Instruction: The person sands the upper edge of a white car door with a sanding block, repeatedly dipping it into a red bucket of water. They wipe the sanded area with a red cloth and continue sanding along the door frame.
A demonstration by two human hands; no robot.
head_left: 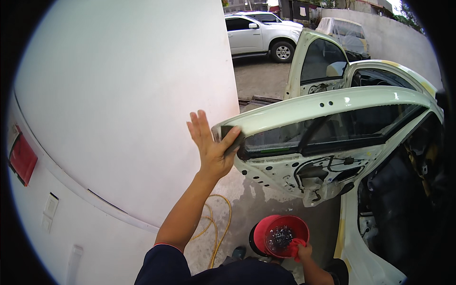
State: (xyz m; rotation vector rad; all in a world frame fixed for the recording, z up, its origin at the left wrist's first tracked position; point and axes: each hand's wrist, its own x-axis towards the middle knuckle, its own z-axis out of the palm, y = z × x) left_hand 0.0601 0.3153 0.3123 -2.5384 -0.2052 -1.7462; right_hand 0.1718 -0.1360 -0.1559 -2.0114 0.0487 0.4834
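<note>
My left hand (214, 147) is raised at the near top corner of a pale cream car door (358, 95), thumb over a dark grey pad (231, 130) against the frame, the other fingers pointing up. The open door has a dark window and stripped inner panel with holes and wiring. Low at right, my right hand (304, 251) grips a red cloth (297, 245) at the rim of a red bucket (301, 223) containing water. A second red round container (260, 229) sits partly behind that bucket.
A white wall (118, 95) fills the left. A yellow hose (228, 216) lies on wet concrete. The car's open body (349, 237) is at right, another open door (294, 66) beyond. A white SUV (244, 38) and a plastic-covered vehicle (344, 31) stand outside.
</note>
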